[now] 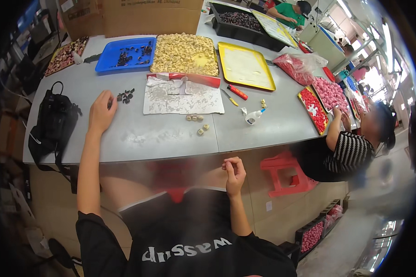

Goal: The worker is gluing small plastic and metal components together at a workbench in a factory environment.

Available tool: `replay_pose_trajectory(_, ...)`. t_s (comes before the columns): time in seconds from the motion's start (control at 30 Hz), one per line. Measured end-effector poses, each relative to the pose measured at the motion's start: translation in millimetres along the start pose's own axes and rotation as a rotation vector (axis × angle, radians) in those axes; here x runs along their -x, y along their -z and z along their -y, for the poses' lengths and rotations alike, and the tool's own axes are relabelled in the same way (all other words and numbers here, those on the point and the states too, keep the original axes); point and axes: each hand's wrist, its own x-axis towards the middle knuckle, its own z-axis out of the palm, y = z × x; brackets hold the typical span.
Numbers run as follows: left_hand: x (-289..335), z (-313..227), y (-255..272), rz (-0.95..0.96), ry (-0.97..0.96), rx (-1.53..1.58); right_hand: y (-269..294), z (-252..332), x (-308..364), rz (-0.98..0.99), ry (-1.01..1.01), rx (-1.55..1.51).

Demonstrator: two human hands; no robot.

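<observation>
My left hand (101,112) rests on the grey table with its fingers curled round a small dark piece. Just right of it lies a little heap of small black pieces (126,95). Off the table's front edge, above my lap, my right hand (235,175) is closed with the fingertips pinched; whatever is between them is too small to tell. Ahead, a smeared white sheet (180,105) carries a red roll (189,78) along its far edge. Several small cream-coloured pieces (195,118) sit in front of the sheet. A white glue bottle (253,118) with a blue tip stands to the right.
Behind are a blue tray (104,60) of black pieces, a tray of yellowish pieces (185,51) and a yellow-rimmed tray (269,84). A yellow-handled knife (231,98) lies beside a red tube (238,92). A black bag (55,122) is far left. A co-worker (351,147) sits right.
</observation>
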Motion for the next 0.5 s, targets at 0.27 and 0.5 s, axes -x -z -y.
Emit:
replay_pose_trajectory(0.27, -0.4, 1.7, 0.5, -0.005, -0.011, 0.0, -4.2, 0.5, -2.6, 0.037, 0.039, 0.023)
replay_pose_trajectory(0.5, 0.0, 5.1, 0.9, -0.025, -0.052, -0.023, -3.9, 0.5, -0.1, 0.043, 0.037, 0.034)
